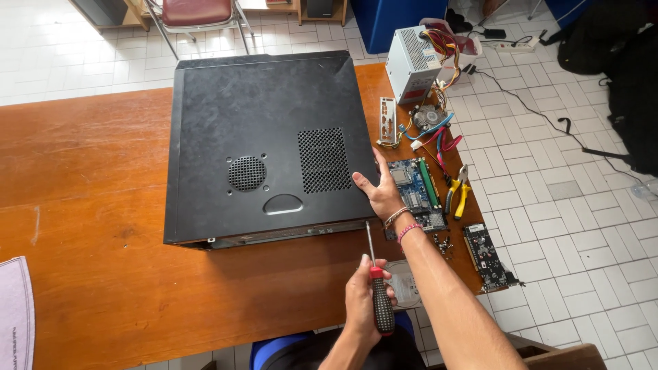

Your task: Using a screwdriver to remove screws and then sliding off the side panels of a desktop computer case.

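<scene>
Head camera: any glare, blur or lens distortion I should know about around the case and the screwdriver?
Head view: sharp overall, even daylight; mild sheen on the wooden table and bright white floor tiles, no blown-out glare on the matte black computer case; wide-angle bending shows in the table edges; the screwdriver in the left hand is crisp, as is the right hand on the case's edge; soft shadows only.

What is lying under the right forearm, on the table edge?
Under the right forearm lie a blue motherboard and a round silver disc, both partly covered. What else the arm hides on the wooden table cannot be seen.
</scene>
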